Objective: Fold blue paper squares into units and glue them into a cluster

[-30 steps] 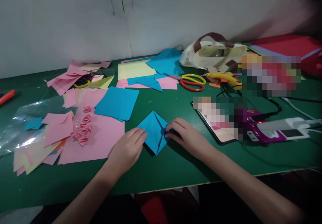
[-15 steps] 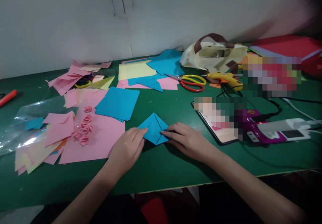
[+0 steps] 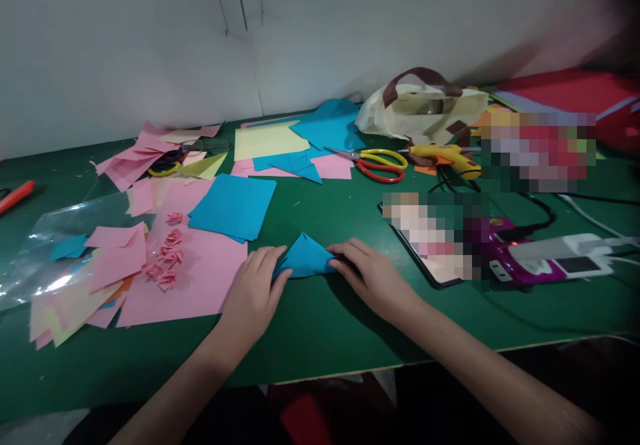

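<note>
A piece of blue origami paper (image 3: 305, 256), creased into a roughly triangular shape with its point away from me, sits at the middle of the green table. My left hand (image 3: 257, 285) pinches its left corner between thumb and fingers. At the opposite corner, my right hand (image 3: 367, 273) grips the paper the same way. Just beyond my left hand lies a stack of blue paper squares (image 3: 234, 206). Several small pink folded paper flowers (image 3: 170, 256) rest on a pink sheet (image 3: 210, 278) to the left.
Scissors with red and yellow handles (image 3: 381, 166) and a yellow glue gun (image 3: 447, 158) lie farther back, before a cream bag (image 3: 373, 115). On the right are a phone (image 3: 447, 273) and a purple power strip (image 3: 540, 263) with cables. Paper scraps (image 3: 117, 258) and clear plastic (image 3: 37, 258) cover the left.
The blue paper has gone from a flat diamond to a triangle, its near part folded over. Both hands have shifted slightly and now grip its side corners.
</note>
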A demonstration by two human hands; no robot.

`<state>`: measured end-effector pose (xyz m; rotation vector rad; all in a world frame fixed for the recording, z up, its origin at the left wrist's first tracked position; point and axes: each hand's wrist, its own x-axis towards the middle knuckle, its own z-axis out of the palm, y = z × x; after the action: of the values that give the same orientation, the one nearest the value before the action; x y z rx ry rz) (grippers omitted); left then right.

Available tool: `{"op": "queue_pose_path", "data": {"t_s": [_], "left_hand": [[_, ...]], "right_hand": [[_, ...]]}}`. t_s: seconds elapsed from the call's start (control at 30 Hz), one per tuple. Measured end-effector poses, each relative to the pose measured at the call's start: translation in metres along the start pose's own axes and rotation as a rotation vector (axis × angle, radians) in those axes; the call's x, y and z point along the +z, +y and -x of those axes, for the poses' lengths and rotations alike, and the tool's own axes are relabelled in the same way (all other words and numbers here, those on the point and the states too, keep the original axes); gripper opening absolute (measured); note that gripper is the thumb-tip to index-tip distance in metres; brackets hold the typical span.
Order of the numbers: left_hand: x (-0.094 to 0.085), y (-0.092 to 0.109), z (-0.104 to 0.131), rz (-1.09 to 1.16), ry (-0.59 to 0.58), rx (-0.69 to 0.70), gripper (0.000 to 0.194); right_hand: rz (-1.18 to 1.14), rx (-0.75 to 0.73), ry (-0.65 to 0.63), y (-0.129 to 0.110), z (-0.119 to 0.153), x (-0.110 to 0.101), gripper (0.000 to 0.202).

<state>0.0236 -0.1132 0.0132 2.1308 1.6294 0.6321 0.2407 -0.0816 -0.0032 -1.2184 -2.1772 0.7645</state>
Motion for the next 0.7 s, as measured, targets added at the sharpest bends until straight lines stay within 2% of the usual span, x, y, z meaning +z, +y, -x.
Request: {"op": "queue_pose_path", "data": {"t_s": [0.13, 0.3, 0.43, 0.53, 0.7], "left_hand": [[0.001, -0.0014, -0.0017, -0.032, -0.039, -0.045, 0.029], [0.0001, -0.002, -0.0009, 0.016, -0.033, -0.046, 0.025], [-0.002, -0.0003, -0.0001, 0.125, -0.07, -0.091, 0.025], [-0.0039, 0.0023, 0.0003, 0.204, -0.116, -0.143, 0.032], [-0.0042, 0.0058, 0.0015, 0.238, -0.136, -0.068, 0.033]], "right_hand": [[0.002, 0.022, 0.03, -0.0028, -0.0012, 0.004, 0.018], [-0.018, -0.093, -0.032, -0.006, -0.0037, 0.0038, 0.005], [-0.02, -0.117, -0.094, -0.0063, -0.0054, 0.0007, 0.005], [-0.008, -0.123, -0.152, -0.0069, -0.0055, -0.0022, 0.007], [0.039, -0.14, -0.197, -0.0069, -0.0042, -0.0032, 0.009]]}}
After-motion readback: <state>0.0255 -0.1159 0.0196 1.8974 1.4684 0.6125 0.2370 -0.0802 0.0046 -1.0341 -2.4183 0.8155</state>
